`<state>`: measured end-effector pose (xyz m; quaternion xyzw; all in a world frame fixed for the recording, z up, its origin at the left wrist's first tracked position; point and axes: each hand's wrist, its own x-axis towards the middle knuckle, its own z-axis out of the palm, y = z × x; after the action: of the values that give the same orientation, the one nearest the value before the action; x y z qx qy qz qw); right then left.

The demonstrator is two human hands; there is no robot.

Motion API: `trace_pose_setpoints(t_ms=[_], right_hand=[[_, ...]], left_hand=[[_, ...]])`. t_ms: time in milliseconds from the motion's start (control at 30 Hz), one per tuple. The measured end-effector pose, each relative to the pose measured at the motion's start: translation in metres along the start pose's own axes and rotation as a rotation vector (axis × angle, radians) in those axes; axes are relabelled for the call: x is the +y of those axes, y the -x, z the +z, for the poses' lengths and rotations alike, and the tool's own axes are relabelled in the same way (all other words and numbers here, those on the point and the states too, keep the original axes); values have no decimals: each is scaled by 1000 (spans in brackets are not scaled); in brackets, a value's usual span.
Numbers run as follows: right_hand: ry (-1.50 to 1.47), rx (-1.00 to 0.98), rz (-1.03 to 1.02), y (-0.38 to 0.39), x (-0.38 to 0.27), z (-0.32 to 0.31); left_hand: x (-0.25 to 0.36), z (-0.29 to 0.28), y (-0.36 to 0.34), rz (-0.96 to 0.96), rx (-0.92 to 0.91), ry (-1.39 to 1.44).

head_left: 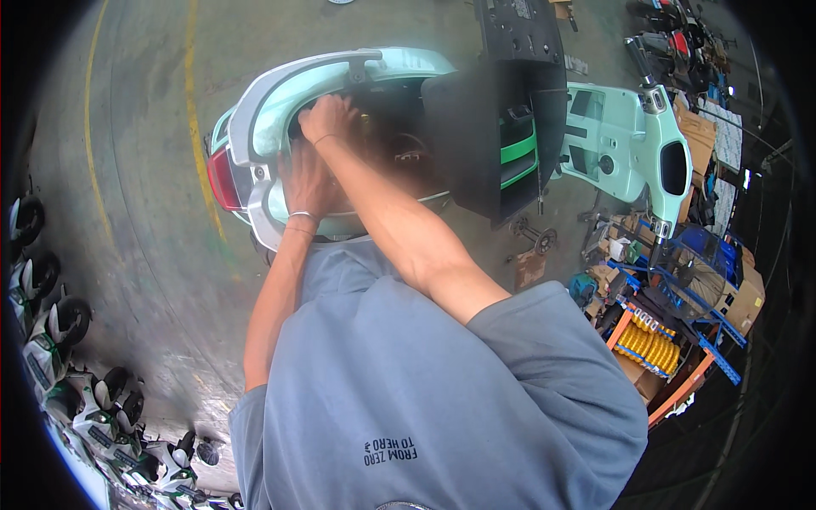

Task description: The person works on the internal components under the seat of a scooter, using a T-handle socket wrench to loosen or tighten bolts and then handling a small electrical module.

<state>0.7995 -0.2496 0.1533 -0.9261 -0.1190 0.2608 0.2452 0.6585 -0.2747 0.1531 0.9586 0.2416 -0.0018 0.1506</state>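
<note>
The mint-green scooter body [399,59] has a grey rear rail [266,93], a red tail light [223,178] and a dark open compartment [399,127]. My right hand [330,119] is curled at the compartment's rear inner edge; what it grips, if anything, is hidden. Just below it, my left hand [304,177] rests inside that rim with fingers extended upward. To the right, a black raised panel [459,144] stands beside a part with green bars [516,149].
A mint front shield [599,140] with handlebars [667,161] is at right, above cluttered racks holding yellow springs [646,344] and cardboard boxes [739,297]. White scooters [93,416] line the lower left. Yellow floor lines [191,102] run at left; more motorbikes [671,42] are at upper right.
</note>
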Motion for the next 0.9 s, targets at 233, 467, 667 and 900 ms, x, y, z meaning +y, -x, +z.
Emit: trace_pose_setpoints(t_ms=[233, 467, 667, 900], right_hand=[[6, -46, 125, 3, -12, -9], [135, 21, -5, 4, -4, 3], [87, 12, 20, 4, -3, 3], [91, -2, 39, 1, -6, -3]], left_hand=[[-6, 3, 3, 51, -6, -88], [-6, 1, 2, 52, -11, -152], [-4, -1, 2, 27, -48, -90], [-2, -3, -1, 25, -64, -91]])
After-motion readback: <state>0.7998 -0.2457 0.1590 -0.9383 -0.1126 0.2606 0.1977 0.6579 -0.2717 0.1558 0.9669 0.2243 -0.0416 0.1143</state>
